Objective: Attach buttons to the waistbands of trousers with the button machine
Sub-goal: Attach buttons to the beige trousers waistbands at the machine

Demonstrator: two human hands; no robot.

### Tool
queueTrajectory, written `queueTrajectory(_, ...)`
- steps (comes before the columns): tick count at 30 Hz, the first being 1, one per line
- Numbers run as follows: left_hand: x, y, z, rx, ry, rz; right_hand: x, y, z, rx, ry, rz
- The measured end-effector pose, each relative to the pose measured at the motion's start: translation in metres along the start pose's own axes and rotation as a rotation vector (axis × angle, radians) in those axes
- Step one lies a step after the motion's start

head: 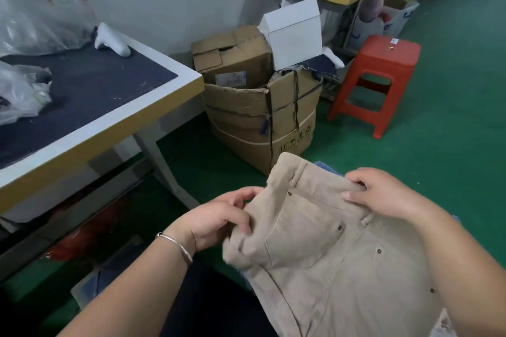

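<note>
Beige corduroy trousers (pixel 323 249) are held up over the person's lap, above the green floor (pixel 451 117). Left hand (pixel 219 220) pinches the fabric edge on one side, and right hand (pixel 383 194) has its fingers curled over the waistband at the top. Small dark rivets dot the pocket. Off to the side sits a work table (pixel 115 115) with a dark top, some cardboard boxes (pixel 246 101) and a red stool (pixel 377 76).
</note>
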State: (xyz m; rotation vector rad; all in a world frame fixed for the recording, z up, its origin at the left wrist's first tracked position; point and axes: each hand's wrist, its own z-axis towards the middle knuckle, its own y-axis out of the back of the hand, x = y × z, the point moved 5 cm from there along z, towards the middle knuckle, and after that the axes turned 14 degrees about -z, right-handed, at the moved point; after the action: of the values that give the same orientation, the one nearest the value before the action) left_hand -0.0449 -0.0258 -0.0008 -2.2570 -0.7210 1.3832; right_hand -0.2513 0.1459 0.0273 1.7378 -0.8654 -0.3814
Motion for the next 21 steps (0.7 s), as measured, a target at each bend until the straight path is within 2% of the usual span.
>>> queueTrajectory(2,0.002,-0.010,-0.003,0.027,0.056,0.079,0.008,0.014,-0.014,0.036,0.114,0.261)
queueTrajectory(4,0.003,-0.024,-0.003,0.008,0.064,0.171,0.022,0.035,-0.029,0.002,0.249,0.394)
queueTrajectory(7,-0.008,-0.045,-0.005,-0.075,-0.027,0.190,0.053,0.076,-0.056,-0.099,0.446,0.650)
queueTrajectory(10,-0.040,-0.064,-0.026,-0.068,-0.179,0.111,0.086,0.118,-0.075,-0.171,0.571,0.811)
queueTrajectory(13,-0.082,-0.072,-0.073,-0.062,-0.374,-0.022,0.112,0.145,-0.075,-0.208,0.579,0.792)
queueTrajectory(16,-0.114,-0.067,-0.138,-0.173,-0.597,-0.076,0.141,0.160,-0.071,-0.199,0.593,0.724)
queueTrajectory(18,-0.126,-0.069,-0.180,-0.229,-0.743,-0.031,0.171,0.162,-0.071,-0.102,0.698,0.650)
queueTrajectory(21,-0.130,-0.064,-0.237,-0.415,-0.939,0.016,0.228,0.147,-0.074,0.085,0.869,0.324)
